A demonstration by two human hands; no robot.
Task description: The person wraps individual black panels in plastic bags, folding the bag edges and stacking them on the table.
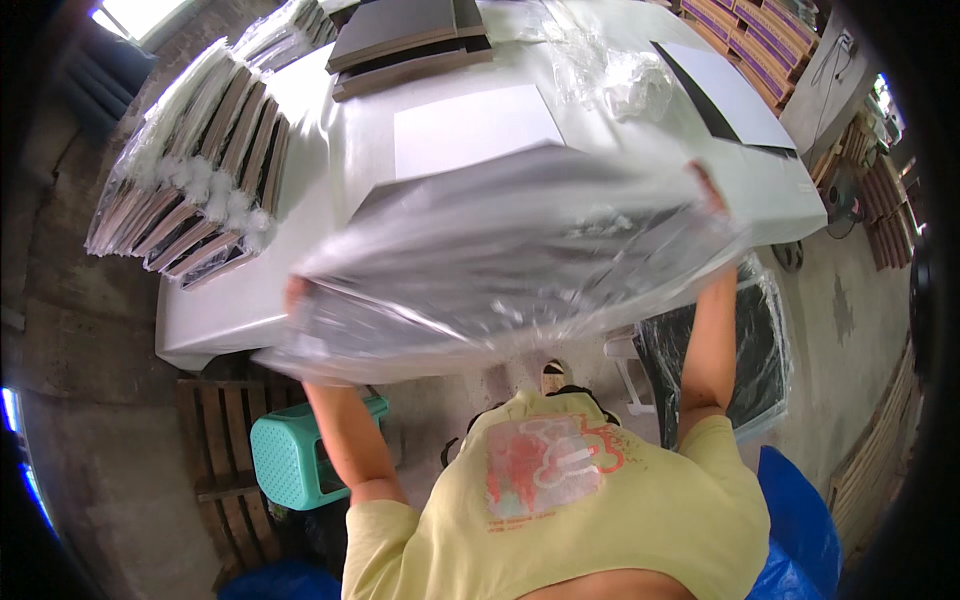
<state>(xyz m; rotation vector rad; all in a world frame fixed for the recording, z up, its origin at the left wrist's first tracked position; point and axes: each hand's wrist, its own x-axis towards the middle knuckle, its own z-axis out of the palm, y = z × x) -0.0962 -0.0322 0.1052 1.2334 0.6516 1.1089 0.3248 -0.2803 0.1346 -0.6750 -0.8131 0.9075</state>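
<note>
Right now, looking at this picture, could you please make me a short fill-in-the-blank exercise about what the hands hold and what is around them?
1. The left hand and the right hand hold a dark flat panel in a clear ____ bag.
2. Under the bag stands a ____ table.
3. The stool beside the person's left arm is ____ in colour.
4. At the table's left edge, the bagged panels stand in a ____.

Missing words: plastic; white; green; row
</note>
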